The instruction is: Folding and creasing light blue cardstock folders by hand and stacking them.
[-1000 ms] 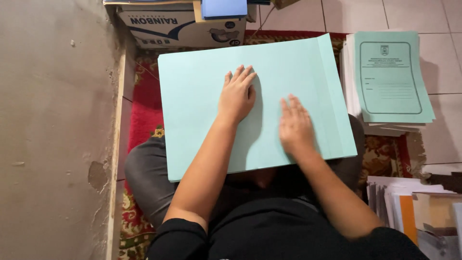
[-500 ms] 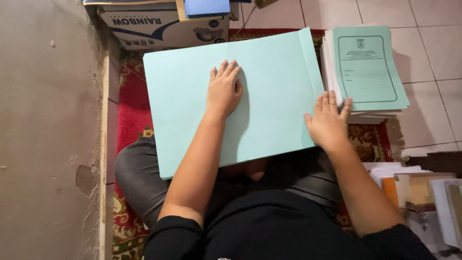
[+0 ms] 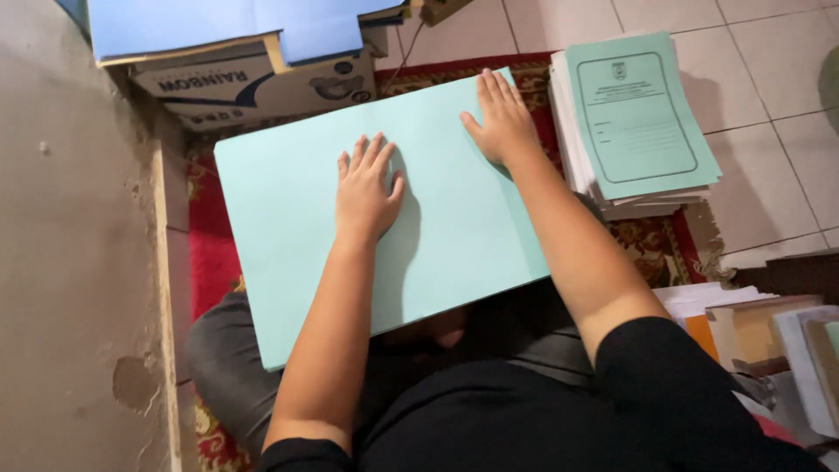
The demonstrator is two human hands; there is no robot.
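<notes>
On the large pale-green paper sheet (image 3: pixel 288 236), near its middle, the left hand (image 3: pixel 365 188) lies flat, palm down, fingers straight and slightly spread, pressing the surface and gripping nothing. Further up and toward the sheet's right edge, the right hand (image 3: pixel 500 122) also rests flat and open, fingers together and pointing away from the body, thumb out to the side; it holds nothing either. Both bare forearms reach out from black sleeves at the bottom of the view.

That sheet lies tilted across the person's lap, its lower edge over grey-trousered knees, its upper edge reaching toward a cardboard box (image 3: pixel 262 83). Light-blue paper sheets (image 3: pixel 218 26) lie on top of that box, overhanging its front.

Just beside the right hand, off the sheet's right edge, stands a stack of green printed booklets (image 3: pixel 638 122), the top cover showing a framed form. It sits partly on the red patterned rug (image 3: pixel 205 253) and partly on the pale floor tiles (image 3: pixel 769 70). The rug shows beneath and to the left of the sheet, running along a bare grey concrete wall (image 3: pixel 70 262).

At the lower right, well apart from both hands, more stacked papers and folders (image 3: pixel 760 332) in white, orange and tan stand on edge.
</notes>
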